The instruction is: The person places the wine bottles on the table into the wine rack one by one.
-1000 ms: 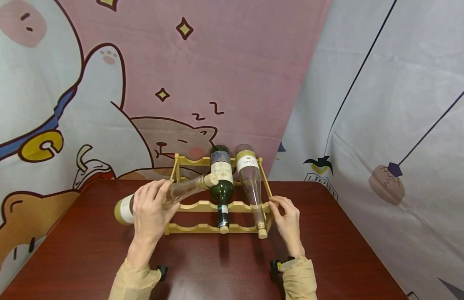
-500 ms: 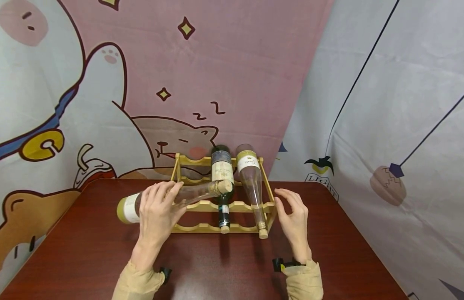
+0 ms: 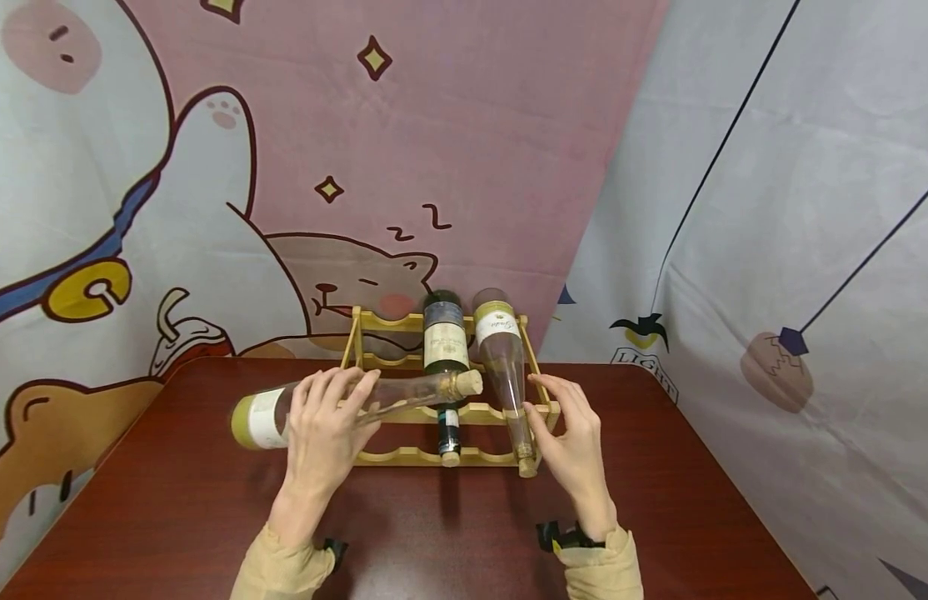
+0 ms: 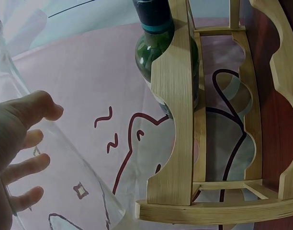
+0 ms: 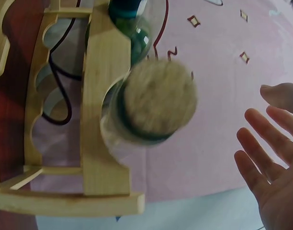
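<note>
My left hand (image 3: 325, 437) grips a clear corked bottle (image 3: 411, 393) by its body. The bottle lies nearly level, its cork (image 3: 470, 383) pointing right and overlapping a green wine bottle (image 3: 445, 337) in the head view. That green bottle and a second clear bottle (image 3: 500, 346) lie on the upper tier of a wooden wine rack (image 3: 407, 456), necks toward me. Beside the second clear bottle's neck is my right hand (image 3: 575, 442), fingers loosely spread. In the right wrist view, these fingers (image 5: 254, 136) stand apart from that bottle's cork (image 5: 161, 98), holding nothing.
The rack stands on a dark red-brown table (image 3: 441, 542), near its back edge. Behind it hangs a pink and white cartoon cloth (image 3: 501, 158). The rack's left upper slots (image 4: 162, 158) and its lower tier hold no bottles.
My left hand has carried its bottle rightward, and the bottle has turned more level. The right hand has let go of the rack's right side, moved off, then come back in toward the right bottle's neck.
</note>
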A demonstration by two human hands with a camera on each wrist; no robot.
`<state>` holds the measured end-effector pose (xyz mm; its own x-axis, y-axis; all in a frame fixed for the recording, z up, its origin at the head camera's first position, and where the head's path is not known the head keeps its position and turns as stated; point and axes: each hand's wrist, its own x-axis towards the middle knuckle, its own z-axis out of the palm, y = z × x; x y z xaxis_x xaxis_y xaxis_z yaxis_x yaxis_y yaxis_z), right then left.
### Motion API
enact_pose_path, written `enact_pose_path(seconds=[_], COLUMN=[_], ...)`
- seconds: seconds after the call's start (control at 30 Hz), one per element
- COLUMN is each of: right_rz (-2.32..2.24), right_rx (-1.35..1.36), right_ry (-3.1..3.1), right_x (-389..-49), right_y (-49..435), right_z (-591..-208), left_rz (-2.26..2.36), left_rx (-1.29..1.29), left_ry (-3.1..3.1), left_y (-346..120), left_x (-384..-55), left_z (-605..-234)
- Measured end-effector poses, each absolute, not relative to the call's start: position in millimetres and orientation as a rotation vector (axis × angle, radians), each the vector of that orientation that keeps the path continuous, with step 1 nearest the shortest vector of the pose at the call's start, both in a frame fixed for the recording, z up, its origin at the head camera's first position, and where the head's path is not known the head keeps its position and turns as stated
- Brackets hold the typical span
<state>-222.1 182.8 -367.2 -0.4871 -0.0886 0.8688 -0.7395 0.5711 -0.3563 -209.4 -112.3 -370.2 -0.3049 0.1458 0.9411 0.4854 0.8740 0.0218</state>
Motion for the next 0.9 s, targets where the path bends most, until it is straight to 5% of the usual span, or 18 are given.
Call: enact_pose_path(seconds=[0.9], right_rz=[0.746], right_rx=[0.733], right_ry=[-2.022], right_x=[-187.6], right_y=[141.6], right_z=[-341.1], left_rz=[-0.231], left_rx=[-0.463], left_ry=[-1.943], left_y=[-110.7], left_x=[-203.8], left_z=[-366.5])
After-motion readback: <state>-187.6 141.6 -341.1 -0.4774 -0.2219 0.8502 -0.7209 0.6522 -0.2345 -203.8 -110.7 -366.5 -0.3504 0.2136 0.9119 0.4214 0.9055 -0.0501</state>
